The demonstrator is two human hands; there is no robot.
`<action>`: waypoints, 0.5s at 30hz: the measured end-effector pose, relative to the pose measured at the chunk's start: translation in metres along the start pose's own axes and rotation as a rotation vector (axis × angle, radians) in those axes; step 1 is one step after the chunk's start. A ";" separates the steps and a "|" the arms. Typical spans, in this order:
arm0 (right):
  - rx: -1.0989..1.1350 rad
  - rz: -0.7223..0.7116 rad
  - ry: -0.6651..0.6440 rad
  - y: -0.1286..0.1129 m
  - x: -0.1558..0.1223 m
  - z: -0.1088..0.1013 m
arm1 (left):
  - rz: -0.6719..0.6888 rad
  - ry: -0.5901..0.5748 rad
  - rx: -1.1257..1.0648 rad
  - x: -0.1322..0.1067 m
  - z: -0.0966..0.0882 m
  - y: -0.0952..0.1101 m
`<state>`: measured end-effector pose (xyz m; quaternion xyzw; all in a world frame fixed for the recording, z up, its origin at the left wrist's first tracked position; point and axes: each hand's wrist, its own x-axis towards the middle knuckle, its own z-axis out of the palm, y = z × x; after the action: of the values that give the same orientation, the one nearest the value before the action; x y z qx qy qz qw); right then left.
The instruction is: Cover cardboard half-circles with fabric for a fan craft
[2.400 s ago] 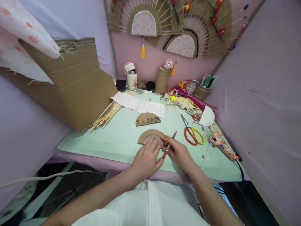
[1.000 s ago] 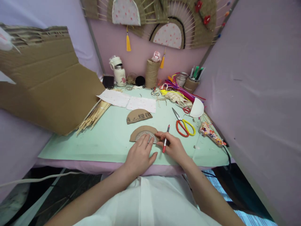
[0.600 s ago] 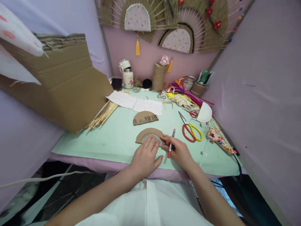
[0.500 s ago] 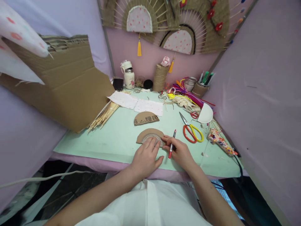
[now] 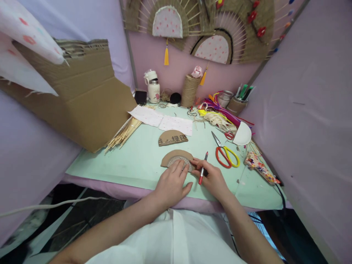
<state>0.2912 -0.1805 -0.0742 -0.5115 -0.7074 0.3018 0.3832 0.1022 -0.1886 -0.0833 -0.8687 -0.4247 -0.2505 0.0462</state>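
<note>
My left hand (image 5: 171, 186) lies with its fingers stretched over a clear protractor (image 5: 172, 160), pressing it onto a brown half-round piece of cardboard (image 5: 176, 153). My right hand (image 5: 213, 181) grips a red pen (image 5: 206, 157), which slants upward between the fingers. Its fingertips touch the right end of the cardboard and protractor. Behind these lies a second half-round cardboard piece (image 5: 170, 136) with printed dark characters. To the right of my right hand, scissors (image 5: 218, 142) with red and yellow handles lie partly spread. The lower edge of the protractor is hidden under my fingers.
Two patterned fabric pieces (image 5: 176, 125) and a bundle of thin sticks (image 5: 125, 135) lie farther back. A big cardboard sheet (image 5: 90, 99) leans at left. A glue gun (image 5: 260, 167) lies at right. A bottle (image 5: 153, 90), twine roll (image 5: 189, 91) and pen holder (image 5: 236, 105) stand behind.
The whole view has shifted slightly, so background things sit a little farther right. Both hands keep their places on the protractor and cardboard, and the pen stays in my right hand.
</note>
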 end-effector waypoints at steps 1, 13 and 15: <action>0.024 0.012 0.010 0.000 0.000 0.000 | -0.001 0.000 0.001 0.000 0.000 0.000; 0.549 0.178 0.526 0.004 0.003 -0.008 | 0.003 0.013 0.017 0.001 -0.001 0.001; 0.533 0.189 0.521 0.005 0.003 -0.009 | 0.007 0.016 0.027 0.002 -0.002 0.001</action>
<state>0.3006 -0.1758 -0.0734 -0.5163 -0.4326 0.3691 0.6404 0.1032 -0.1884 -0.0805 -0.8675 -0.4248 -0.2513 0.0622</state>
